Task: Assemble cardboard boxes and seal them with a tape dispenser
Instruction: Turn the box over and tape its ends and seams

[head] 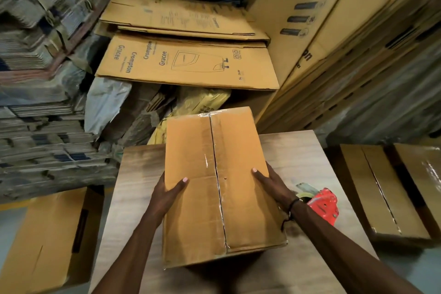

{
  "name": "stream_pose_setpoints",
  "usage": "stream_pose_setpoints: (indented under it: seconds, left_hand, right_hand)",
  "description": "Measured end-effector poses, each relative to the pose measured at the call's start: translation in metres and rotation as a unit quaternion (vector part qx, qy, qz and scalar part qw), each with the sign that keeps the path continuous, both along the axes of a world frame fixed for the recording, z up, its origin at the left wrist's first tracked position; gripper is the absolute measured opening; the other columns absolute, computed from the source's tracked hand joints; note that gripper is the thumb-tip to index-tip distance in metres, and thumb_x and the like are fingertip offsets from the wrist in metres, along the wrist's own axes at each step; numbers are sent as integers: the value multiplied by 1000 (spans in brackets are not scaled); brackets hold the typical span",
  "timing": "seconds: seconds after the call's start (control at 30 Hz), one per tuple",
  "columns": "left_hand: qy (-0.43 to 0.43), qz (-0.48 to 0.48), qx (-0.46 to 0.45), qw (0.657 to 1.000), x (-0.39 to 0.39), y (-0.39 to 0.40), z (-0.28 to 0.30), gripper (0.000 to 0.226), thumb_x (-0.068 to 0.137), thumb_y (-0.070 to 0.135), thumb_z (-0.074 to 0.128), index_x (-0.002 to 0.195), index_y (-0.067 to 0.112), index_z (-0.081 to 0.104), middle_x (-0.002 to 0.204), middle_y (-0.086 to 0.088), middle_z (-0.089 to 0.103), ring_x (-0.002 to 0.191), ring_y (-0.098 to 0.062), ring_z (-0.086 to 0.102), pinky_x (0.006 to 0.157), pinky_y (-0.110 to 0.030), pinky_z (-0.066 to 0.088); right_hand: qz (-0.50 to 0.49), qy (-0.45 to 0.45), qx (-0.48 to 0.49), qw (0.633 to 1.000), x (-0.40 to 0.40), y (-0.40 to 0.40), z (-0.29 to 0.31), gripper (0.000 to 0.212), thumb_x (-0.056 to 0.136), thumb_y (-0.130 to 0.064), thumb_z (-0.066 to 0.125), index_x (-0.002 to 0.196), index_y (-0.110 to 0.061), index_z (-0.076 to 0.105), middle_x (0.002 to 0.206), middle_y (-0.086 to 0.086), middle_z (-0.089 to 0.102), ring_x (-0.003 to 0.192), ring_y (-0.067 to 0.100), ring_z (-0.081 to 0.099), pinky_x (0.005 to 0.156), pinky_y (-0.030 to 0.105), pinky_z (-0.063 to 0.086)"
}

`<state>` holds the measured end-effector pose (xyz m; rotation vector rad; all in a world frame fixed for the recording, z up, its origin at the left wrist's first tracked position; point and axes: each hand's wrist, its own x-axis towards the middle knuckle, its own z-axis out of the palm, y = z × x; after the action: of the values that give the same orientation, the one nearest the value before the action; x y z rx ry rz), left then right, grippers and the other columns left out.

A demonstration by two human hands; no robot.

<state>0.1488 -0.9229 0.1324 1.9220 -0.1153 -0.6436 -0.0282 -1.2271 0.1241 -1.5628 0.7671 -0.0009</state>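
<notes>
Both hands grip the taped brown cardboard box on the wooden surface: left hand, right hand at its sides; red tape dispenser just right.

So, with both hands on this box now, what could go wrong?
The tape along the box seam looks thin and wrinkled; the flaps may open when lifted. The right hand is beside the dispenser; the forearm could knock it off the table.
</notes>
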Motion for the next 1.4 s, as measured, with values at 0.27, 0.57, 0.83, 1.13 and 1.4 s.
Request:
stream_pose_setpoints:
  seconds: [0.27,0.57,0.83,1.13,1.4]
  left_hand:
    - [-81,-56,-55,994,-11,17,77,78,74,69,81,140,38,53,125,4,69,108,-21,68,93,-52,57]
    - [-141,-203,-139,959,-75,-34,176,85,74,71,79,147,42,46,133,4,65,113,-21,66,93,-53,57]
    - [-147,-331,-161,918,-191,-137,217,76,83,63,77,148,39,46,134,3,64,113,-19,65,98,-51,54]
    - [-127,-435,-178,873,-372,-278,215,79,78,72,75,145,43,46,135,4,64,116,-18,64,99,-53,55]
    - [-69,-451,-163,875,-517,-381,199,89,80,64,75,155,34,37,141,-4,56,114,-22,57,98,-50,50]
  right_hand:
    - [-87,-96,-53,990,-55,40,77,66,93,-67,62,152,-47,39,142,-18,60,119,0,62,94,25,54]
    - [-240,-182,-27,953,-196,63,152,79,83,-70,75,150,-43,44,138,-5,67,123,21,67,105,54,54]
    - [-378,-188,-98,901,-348,42,193,74,83,-72,73,148,-45,49,135,-13,68,123,15,67,106,49,54]
    - [-477,-165,-131,853,-549,-11,207,56,96,-53,67,147,-39,48,133,-11,69,111,6,71,93,31,59]
    - [-502,-128,-149,842,-690,-97,200,76,82,-74,71,148,-44,48,136,-14,67,118,12,69,103,47,57]
